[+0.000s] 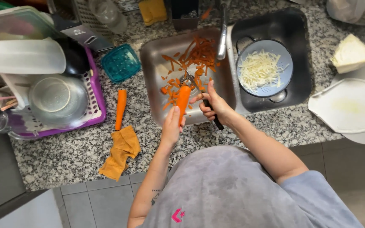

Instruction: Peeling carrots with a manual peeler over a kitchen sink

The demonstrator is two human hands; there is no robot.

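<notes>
Left hand [172, 126] grips carrot [183, 99], right hand [214, 103] grips peeler [205, 101] — peelings in sink [157, 67].

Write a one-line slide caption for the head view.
Left hand holds a carrot over the steel sink while the right hand works a peeler; peelings litter the basin.

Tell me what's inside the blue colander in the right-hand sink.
The blue colander holds a pile of pale shredded cabbage, spread across most of its bowl. The colander's bottom beneath the shreds is covered, so anything under them cannot be seen.
</notes>
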